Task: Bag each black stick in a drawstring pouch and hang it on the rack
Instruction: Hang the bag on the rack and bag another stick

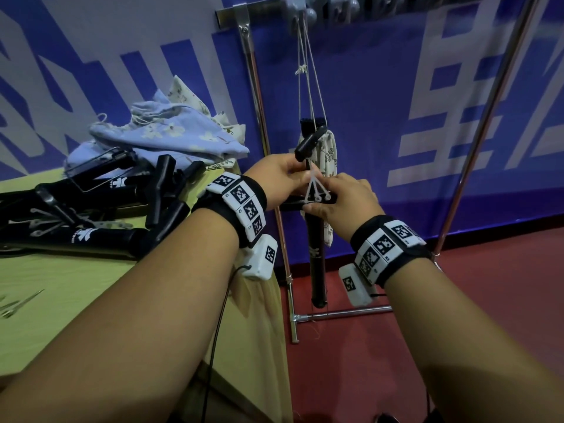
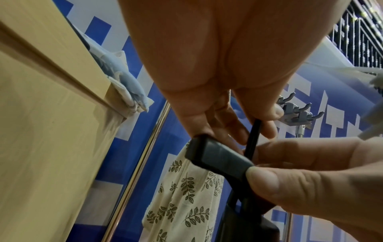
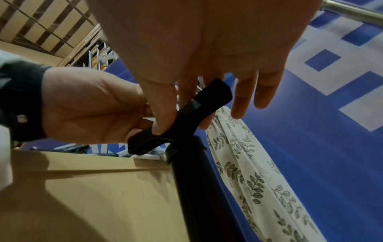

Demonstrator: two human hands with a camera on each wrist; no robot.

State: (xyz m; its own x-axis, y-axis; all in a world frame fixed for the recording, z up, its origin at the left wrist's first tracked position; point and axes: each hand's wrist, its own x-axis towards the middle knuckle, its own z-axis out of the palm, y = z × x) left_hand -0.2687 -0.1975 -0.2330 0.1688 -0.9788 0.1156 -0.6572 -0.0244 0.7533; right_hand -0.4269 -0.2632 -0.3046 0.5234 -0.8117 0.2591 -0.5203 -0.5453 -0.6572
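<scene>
A black stick (image 1: 317,254) hangs upright in front of the rack, its lower end near the floor. My left hand (image 1: 300,175) pinches a thin black rod (image 2: 253,131) at its top. My right hand (image 1: 328,193) grips the stick's black cross handle (image 2: 217,157), thumb on one side and fingers behind it, as the right wrist view shows (image 3: 182,117). A pale forked metal piece (image 1: 316,189) sits between the hands. Behind the stick a white leaf-print pouch (image 1: 328,154) hangs by its drawstrings (image 1: 305,71) from a grey hook (image 1: 305,7). The stick is outside the pouch.
The rack's left post (image 1: 259,102) stands beside the yellow table (image 1: 91,300); its right post (image 1: 488,117) slants off right and a base bar (image 1: 345,314) lies on the red floor. On the table lie several black sticks (image 1: 106,193) and a heap of pouches (image 1: 171,132).
</scene>
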